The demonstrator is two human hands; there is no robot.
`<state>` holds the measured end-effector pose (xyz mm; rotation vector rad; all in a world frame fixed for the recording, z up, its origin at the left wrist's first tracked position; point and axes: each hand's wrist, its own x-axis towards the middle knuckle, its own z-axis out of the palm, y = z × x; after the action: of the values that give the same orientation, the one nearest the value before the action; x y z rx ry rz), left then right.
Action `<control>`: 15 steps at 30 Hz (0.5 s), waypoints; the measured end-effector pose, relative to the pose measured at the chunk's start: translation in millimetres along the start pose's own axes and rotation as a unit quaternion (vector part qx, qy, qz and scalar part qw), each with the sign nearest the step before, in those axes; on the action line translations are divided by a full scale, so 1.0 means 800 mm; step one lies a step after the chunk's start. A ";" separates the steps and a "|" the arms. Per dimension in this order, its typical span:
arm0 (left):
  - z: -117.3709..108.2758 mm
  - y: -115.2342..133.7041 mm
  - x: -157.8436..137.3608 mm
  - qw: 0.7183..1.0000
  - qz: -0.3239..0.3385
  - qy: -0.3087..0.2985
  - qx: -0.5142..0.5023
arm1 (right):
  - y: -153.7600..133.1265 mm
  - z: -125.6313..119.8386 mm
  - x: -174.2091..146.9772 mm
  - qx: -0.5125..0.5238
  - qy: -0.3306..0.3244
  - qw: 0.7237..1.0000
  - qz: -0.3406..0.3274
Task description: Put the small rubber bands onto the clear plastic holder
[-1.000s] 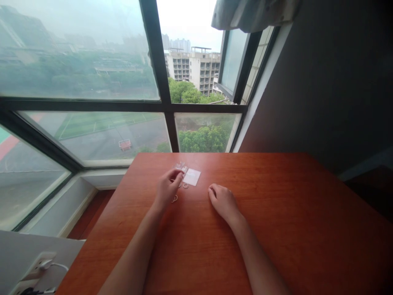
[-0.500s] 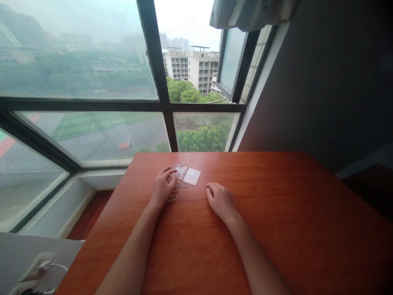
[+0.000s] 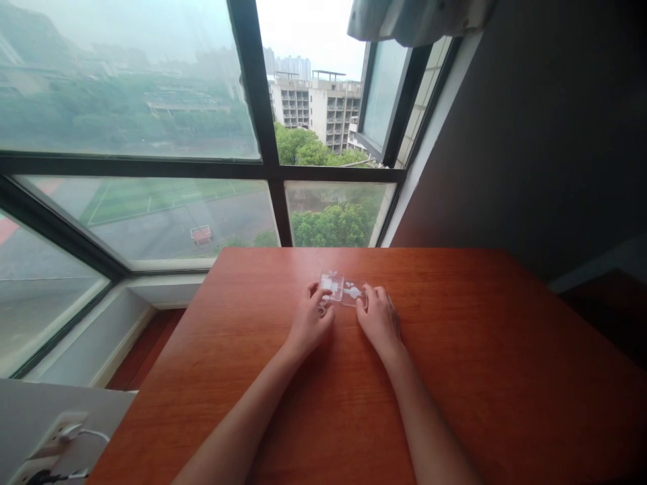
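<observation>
A small clear plastic box (image 3: 332, 285) lies opened out on the table, its flat lid (image 3: 353, 294) folded to the right. White shapes show on both halves. My left hand (image 3: 309, 322) holds the box's left side, fingers curled at its edge and thumb lower down. Between that thumb and fingers, a few small rings (image 3: 322, 310) show in part; the hand hides whatever else lies there. On the other side, my right hand (image 3: 380, 316) has its thumb and fingers closed on the lid's right edge.
The reddish-brown wooden table (image 3: 480, 350) reaches up to the windows (image 3: 212, 215). A dark wall (image 3: 505, 135) stands at the right. Low on the left, a white plug (image 3: 72, 432) with a cable sits in a wall socket.
My left hand has moved right, and the box and rings now lie further right too. My right hand has shifted slightly right and forward, from bare table onto the lid's edge.
</observation>
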<state>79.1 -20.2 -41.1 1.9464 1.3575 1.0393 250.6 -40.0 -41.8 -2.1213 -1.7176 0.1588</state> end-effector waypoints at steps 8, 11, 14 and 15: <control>-0.005 0.004 -0.004 0.997 -0.019 -0.065 -0.044 | 0.015 0.001 0.004 0.015 0.015 1.000 0.015; -0.018 -0.006 0.001 0.996 -0.009 -0.082 -0.016 | 0.014 0.003 0.004 0.040 0.016 0.999 -0.012; -0.037 -0.011 0.007 0.995 0.012 -0.076 0.064 | 0.009 0.007 0.002 0.073 0.015 0.996 -0.047; -0.044 -0.011 0.008 0.993 0.013 -0.077 0.084 | 0.007 0.008 0.001 0.083 0.014 0.995 -0.058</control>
<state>46.5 -10.9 -27.0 2.1236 1.3744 0.7899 253.8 -38.6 -49.9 -1.8918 -1.7422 0.2285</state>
